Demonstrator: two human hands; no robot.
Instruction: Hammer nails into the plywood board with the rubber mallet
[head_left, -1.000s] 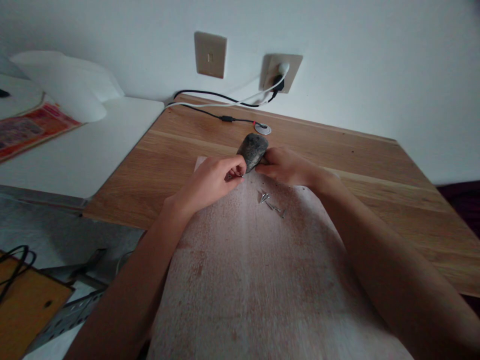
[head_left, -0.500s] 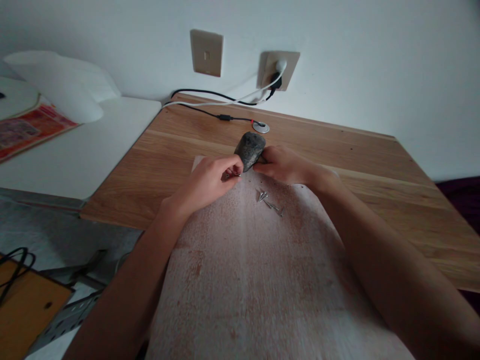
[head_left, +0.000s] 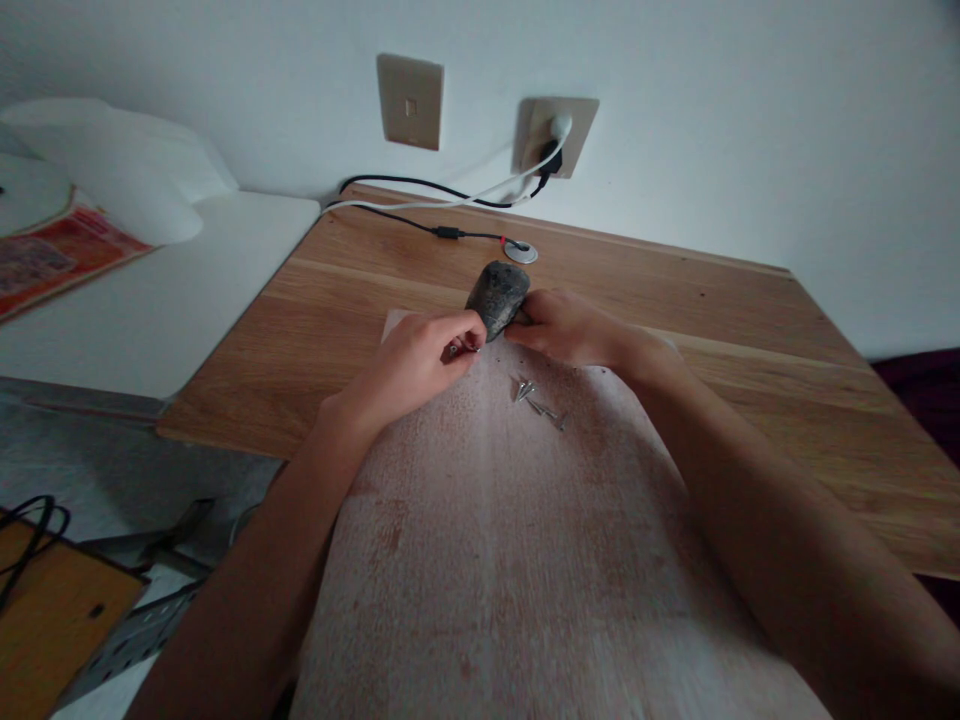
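A pale, reddish-stained board (head_left: 495, 560) lies on a wooden table (head_left: 360, 290) and reaches toward me. My left hand (head_left: 420, 365) is closed in a pinch on a small metal nail (head_left: 466, 347) near the board's far end. My right hand (head_left: 566, 328) grips a dark grey stone (head_left: 497, 290), held just above and right of the nail. Several loose nails (head_left: 536, 400) lie on the board a little nearer to me, below my right hand.
Black and white cables (head_left: 450, 205) run from a wall socket (head_left: 555, 135) across the table's far edge to a round metal grommet (head_left: 520, 251). A white surface (head_left: 150, 290) with a white pillow (head_left: 127, 180) and a red printed sheet (head_left: 45, 255) adjoins on the left.
Both hands and the stone have stayed almost in place; the view has shifted slightly.
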